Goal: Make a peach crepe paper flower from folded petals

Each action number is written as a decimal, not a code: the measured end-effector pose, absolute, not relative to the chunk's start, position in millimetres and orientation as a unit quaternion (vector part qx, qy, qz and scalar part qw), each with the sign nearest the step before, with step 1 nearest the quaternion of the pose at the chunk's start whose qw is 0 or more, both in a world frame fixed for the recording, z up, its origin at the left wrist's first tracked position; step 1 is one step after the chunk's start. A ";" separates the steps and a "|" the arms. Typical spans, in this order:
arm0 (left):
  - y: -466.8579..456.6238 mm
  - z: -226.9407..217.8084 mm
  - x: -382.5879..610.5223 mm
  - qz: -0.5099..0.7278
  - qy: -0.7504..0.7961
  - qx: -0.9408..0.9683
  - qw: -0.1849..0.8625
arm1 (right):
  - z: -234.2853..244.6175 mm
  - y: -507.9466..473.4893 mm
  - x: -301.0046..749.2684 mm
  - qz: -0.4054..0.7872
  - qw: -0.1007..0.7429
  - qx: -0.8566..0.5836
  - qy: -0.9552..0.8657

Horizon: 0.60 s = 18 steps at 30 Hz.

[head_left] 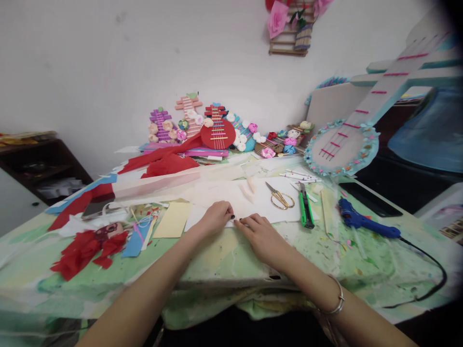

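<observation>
My left hand (216,218) rests on the near edge of a white paper sheet (231,195) on the green table (318,250), fingers curled and pressed down on it. My right hand (261,234) lies just to its right, fingertips pinching the same edge. A bangle sits on my right wrist. The two hands almost touch at the fingertips.
Gold scissors (280,197), a green cutter (306,206) and a blue glue gun (363,221) with its black cord lie to the right. A yellow card (173,219) and red crepe scraps (85,250) lie left. Paper guitars (217,130) and flowers line the back wall.
</observation>
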<state>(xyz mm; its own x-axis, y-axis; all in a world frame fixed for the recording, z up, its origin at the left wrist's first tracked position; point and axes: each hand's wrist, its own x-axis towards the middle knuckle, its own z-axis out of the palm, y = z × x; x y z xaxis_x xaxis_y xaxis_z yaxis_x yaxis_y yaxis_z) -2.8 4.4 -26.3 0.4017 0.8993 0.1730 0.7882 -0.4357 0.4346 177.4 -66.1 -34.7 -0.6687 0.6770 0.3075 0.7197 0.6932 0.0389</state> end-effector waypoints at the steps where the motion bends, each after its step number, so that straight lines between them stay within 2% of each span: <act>1: 4.5 -26.8 -2.6 0.194 0.512 0.825 0.142 | -34.7 -65.7 177.5 -0.077 0.133 -0.383 -0.911; 13: -5.6 -27.7 -1.9 0.219 0.517 0.819 0.121 | -34.0 -65.4 176.7 -0.070 0.129 -0.389 -0.909; 18: -13.8 -33.9 0.4 0.240 0.508 0.825 0.065 | -35.1 -64.4 177.0 -0.070 0.138 -0.391 -0.907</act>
<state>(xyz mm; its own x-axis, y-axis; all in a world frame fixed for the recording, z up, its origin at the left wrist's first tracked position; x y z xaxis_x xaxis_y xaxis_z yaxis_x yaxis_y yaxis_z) 0.4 -13.8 -33.9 0.3684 0.8690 0.3302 0.8070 -0.4753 0.3505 177.0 -64.4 -35.1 -0.6558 0.6904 0.3055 0.7289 0.6844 0.0179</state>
